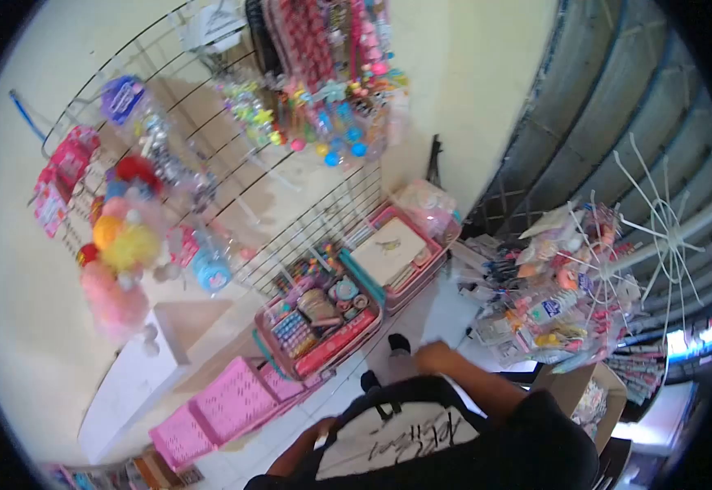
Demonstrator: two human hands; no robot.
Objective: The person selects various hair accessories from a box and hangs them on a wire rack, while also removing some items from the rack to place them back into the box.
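Note:
My right hand (436, 358) hangs in front of my body over the tiled floor, slightly blurred. Its fingers look curled in, and anything inside them is hidden. Low by my shirt (397, 441) is my left hand (320, 429), seen from the back with its fingers mostly out of sight; a small white spot shows beside it. Nearest to my hands stands a pink basket (292, 371) filled with small packaged goods, apart from both of them. Beyond it, another pink basket (431, 268) carries a white board (388, 251) with a small picture.
A wire grid (188, 98) on the wall holds hanging accessories and plush pompoms (131, 245). Pink perforated baskets (229, 400) lie below a white shelf (131, 384). On my right stand a white wire rack (670, 243), bagged goods (552, 306), a cardboard box (613, 400) and a metal shutter (593, 98).

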